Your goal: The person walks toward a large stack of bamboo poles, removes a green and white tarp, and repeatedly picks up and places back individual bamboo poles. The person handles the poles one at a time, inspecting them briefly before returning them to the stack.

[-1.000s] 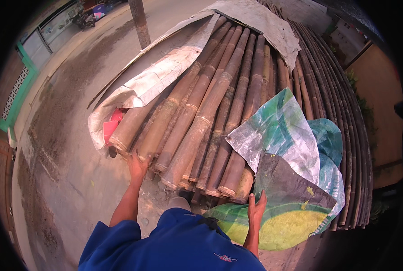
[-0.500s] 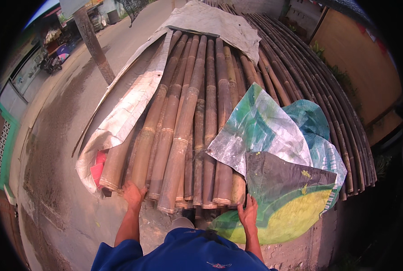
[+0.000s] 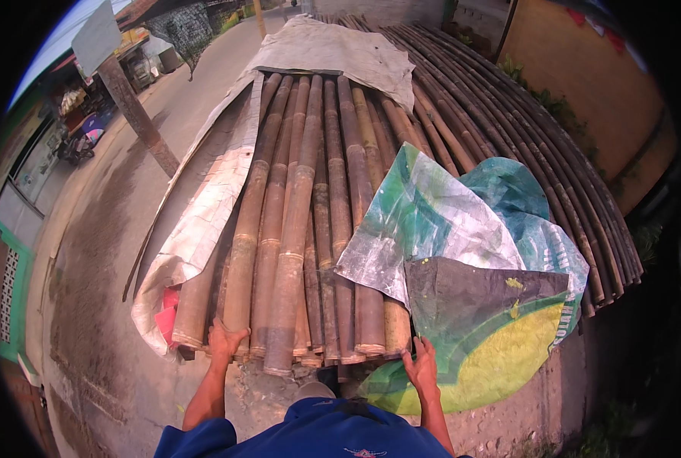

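Observation:
A thick stack of brown bamboo poles [image 3: 289, 252] lies lengthwise before me, cut ends toward me. At the left of those ends, my left hand [image 3: 224, 342] is closed around the end of one pole, thumb pointing right. Farther right, my right hand [image 3: 421, 365] has its fingers stretched upward, beside the rightmost pole end and at the edge of a printed plastic sheet [image 3: 485, 313]. That sheet, green, yellow, grey and silver, lies crumpled over the right side of the stack. A whitish tarp [image 3: 333, 49] covers the far part and folds down the left side.
More long, dark poles [image 3: 539, 168] run along the right, beside an orange-brown wall [image 3: 592, 99]. Red pieces [image 3: 168, 313] show under the tarp's left fold. A leaning post [image 3: 138, 114] stands by the road [image 3: 88, 252] at left. A motorbike [image 3: 75, 146] is parked beyond.
My view has shifted, so the stack sits slightly lower and the post shows more fully. My left hand has moved slightly over its pole end; my right hand stays by the sheet's edge.

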`<state>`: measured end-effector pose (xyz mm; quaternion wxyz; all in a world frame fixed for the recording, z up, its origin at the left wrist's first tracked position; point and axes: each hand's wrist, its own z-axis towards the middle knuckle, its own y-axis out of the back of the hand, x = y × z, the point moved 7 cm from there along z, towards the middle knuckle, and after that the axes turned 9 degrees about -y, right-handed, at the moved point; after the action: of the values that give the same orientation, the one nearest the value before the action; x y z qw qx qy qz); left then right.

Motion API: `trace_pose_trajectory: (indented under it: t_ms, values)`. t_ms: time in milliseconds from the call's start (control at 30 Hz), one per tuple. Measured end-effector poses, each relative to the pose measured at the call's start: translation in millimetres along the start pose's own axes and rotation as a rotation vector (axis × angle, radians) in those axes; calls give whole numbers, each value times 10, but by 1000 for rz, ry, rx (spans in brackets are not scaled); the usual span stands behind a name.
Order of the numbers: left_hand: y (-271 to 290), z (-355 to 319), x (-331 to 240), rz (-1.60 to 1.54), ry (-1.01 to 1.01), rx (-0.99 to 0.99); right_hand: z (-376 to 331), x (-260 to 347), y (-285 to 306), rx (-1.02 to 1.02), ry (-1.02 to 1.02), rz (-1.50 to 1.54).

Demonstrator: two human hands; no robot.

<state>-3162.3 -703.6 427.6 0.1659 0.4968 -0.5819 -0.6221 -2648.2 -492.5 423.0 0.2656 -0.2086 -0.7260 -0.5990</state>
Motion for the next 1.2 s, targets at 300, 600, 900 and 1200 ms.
trace_pose_trajectory:
  t_ms: [300,600,900,1200]
  values:
    - [-236,86,280,-1050,316,348,188,234,-16,94,-21,-172]
    - [-342,-243,-410,-1196,354,574,211,231,-32,175,25,-190]
    - [-199,-703,-1556,-581,-254,262,259,1165,-135,368,-4,389]
    - [-380,-707,-1423,-1060,-21,242,-76,2260,-1347,1137,-339,997]
